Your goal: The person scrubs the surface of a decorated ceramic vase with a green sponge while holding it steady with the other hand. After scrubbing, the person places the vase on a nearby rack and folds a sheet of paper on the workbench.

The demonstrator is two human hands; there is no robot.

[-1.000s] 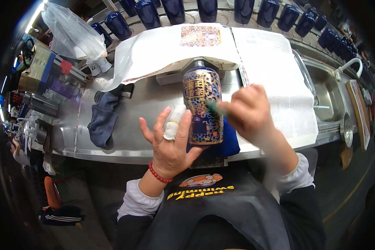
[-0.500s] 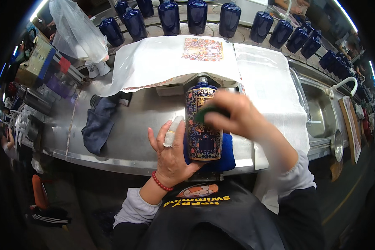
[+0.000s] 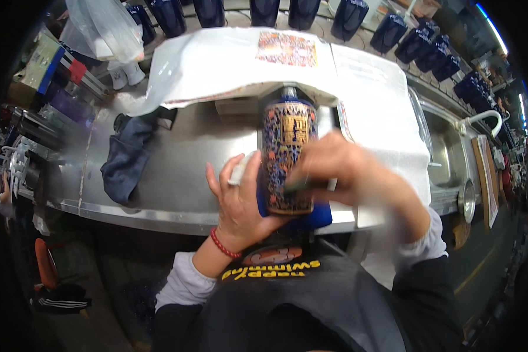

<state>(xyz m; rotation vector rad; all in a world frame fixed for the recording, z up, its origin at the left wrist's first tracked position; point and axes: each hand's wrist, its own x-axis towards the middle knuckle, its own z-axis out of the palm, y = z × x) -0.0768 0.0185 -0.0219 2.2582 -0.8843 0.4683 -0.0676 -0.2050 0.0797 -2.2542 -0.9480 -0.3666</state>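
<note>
A dark blue bottle with an ornate gold, red and white floral pattern lies in front of me, its neck pointing away. My left hand braces it, thumb at the base and index finger along the left side, the other fingers spread; white wrapping covers part of the fingers. In my right hand, blurred by motion, a dark green flat pad is pinched and pressed against the lower right of the bottle's front. Under the bottle, a blue cloth shows at its lower edge.
White sheets cover the back and right of the metal table; a patterned decal sheet lies on them. A dark grey cloth is at left. Several plain blue bottles line the back. A sink stands right.
My right hand has moved the green pad down the bottle's front toward the base. The whole view has shifted slightly; my left hand keeps its place at the bottle.
</note>
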